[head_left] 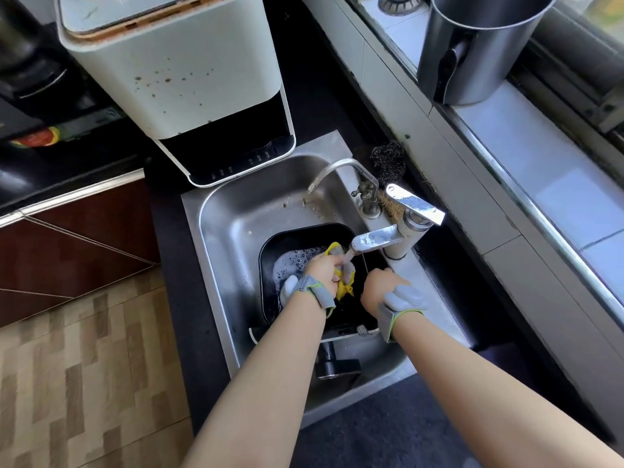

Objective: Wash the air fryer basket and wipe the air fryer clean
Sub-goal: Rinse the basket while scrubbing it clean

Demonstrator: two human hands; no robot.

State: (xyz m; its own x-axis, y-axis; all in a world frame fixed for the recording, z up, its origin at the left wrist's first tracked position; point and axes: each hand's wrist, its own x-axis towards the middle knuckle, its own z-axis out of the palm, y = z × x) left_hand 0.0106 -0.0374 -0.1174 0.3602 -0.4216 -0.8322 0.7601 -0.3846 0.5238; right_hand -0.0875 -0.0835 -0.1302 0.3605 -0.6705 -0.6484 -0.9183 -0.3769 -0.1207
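Observation:
The black air fryer basket (270, 251) lies in the steel sink (229, 231) with soapy water inside it. My left hand (320, 270) grips a yellow cloth (344, 285) inside the basket, under the running tap spout (368, 239). My right hand (380, 288) curls over the basket's right rim and holds it. The basket's handle (334, 364) points toward me. The white air fryer body (175, 79), spotted with brown stains, stands on the black counter behind the sink, its basket slot empty.
A second thin curved tap (341, 170) rises at the sink's back. A dark scouring pad (388, 160) sits by the wall. A steel pot (479, 49) stands on the window ledge at the right. Dark cabinets and a wood-pattern floor lie to the left.

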